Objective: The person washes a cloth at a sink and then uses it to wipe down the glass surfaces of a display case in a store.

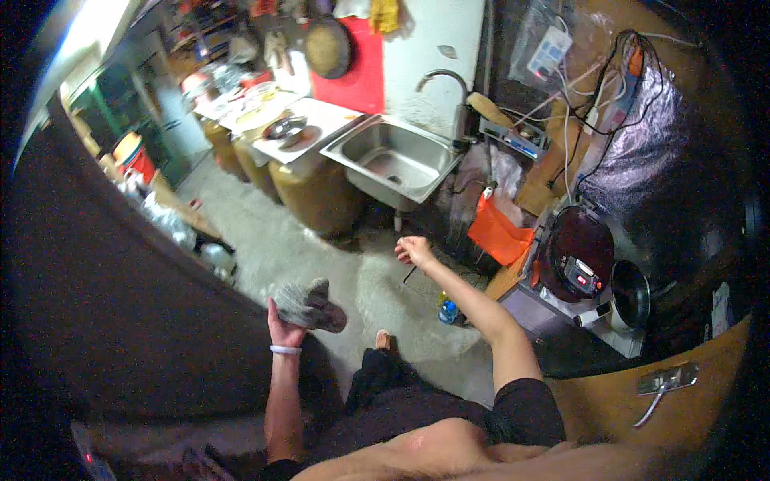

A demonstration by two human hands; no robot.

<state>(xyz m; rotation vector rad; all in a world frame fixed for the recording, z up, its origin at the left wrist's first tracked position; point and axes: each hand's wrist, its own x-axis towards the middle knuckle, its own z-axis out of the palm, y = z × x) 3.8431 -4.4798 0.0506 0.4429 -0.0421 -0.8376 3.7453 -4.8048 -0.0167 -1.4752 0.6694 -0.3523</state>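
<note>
My left hand, with a pale band at the wrist, holds a grey, wrinkled bundle that looks like cloth or a plastic-wrapped item; its exact kind cannot be told. My right hand is stretched forward over the floor, below the near edge of the stainless steel sink. Its fingers are curled, and a thin dark stick-like thing shows just under the wrist; whether the hand holds it is unclear. A curved faucet stands behind the sink.
On the right, a dark rice cooker and a frying pan stand on a counter. An orange bag hangs nearby. A metal bowl sits on the left worktop. A blue-labelled bottle is on the floor. Cords hang at upper right.
</note>
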